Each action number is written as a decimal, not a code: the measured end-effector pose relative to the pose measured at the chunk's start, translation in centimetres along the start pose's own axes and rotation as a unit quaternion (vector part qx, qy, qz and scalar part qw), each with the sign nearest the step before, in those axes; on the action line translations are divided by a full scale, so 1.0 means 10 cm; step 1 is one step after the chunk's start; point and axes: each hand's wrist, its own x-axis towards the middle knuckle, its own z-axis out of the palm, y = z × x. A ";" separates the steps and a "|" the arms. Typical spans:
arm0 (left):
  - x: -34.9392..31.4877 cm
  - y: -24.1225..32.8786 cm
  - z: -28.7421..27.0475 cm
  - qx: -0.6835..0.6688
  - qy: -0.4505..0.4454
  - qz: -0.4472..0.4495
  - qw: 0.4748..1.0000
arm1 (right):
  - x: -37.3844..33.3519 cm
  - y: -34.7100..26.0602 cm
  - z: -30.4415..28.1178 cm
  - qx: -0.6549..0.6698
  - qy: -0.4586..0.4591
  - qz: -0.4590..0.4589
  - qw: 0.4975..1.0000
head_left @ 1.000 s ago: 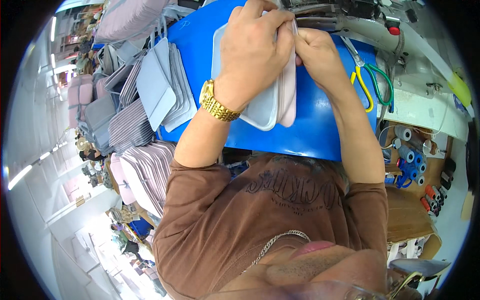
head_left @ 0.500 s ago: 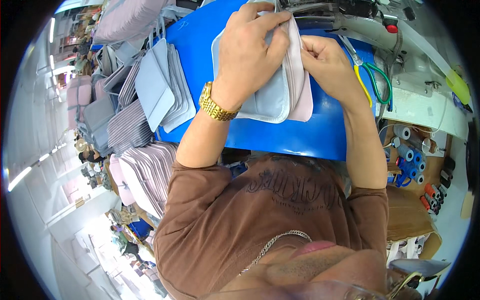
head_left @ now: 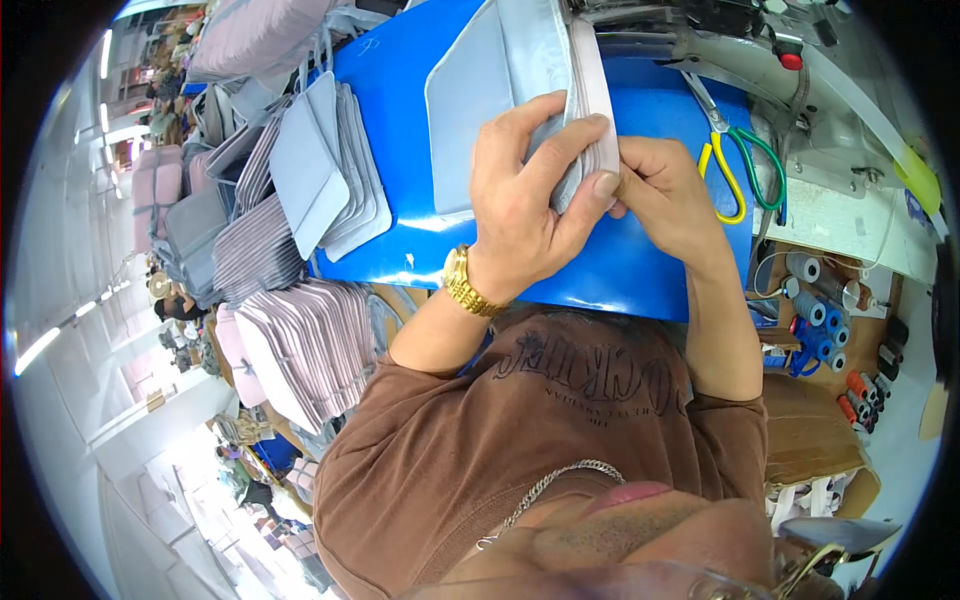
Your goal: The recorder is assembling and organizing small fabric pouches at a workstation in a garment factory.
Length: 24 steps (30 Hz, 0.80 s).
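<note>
A layered fabric piece (head_left: 470, 120), pale grey-blue with a light pink side, stands partly folded on the blue tabletop (head_left: 400, 250). My left hand (head_left: 530, 195), with a gold watch at its wrist, is closed on the near end of its layered edge, thumb and fingers pressing the layers. Close against it, my right hand (head_left: 665, 200) pinches the same edge from the other side; its fingertips are partly hidden. Scissors (head_left: 735, 150) with green and yellow handles lie right of my right hand.
Grey fabric panels (head_left: 325, 170) lie stacked at the table's left. Pink striped bundles (head_left: 305, 350) sit lower, beside the table. A sewing machine (head_left: 820, 120) stands at the far right, with thread spools (head_left: 825, 325) below it.
Both hands have moved nearer to me along the fabric edge. The piece has turned and its grey panel now opens out to the left. More of the scissors' yellow handle shows.
</note>
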 end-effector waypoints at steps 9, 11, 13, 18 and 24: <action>0.31 -0.26 0.14 -0.006 0.039 0.026 0.999 | 0.35 0.08 -0.14 -0.019 -0.010 -0.049 0.999; 0.40 -0.34 0.17 -0.003 0.041 0.036 0.999 | 0.45 0.09 -0.18 -0.022 -0.008 -0.060 0.998; 0.49 -0.42 0.22 0.009 0.061 0.064 0.996 | 0.56 0.10 -0.24 0.001 -0.030 -0.077 0.997; 0.59 -0.61 0.30 -0.071 0.084 0.089 0.990 | 0.73 0.05 -0.33 -0.108 0.000 -0.053 0.993; 0.26 -0.64 0.15 0.059 0.091 0.153 0.982 | 0.70 0.09 -0.37 -0.173 0.084 0.006 0.981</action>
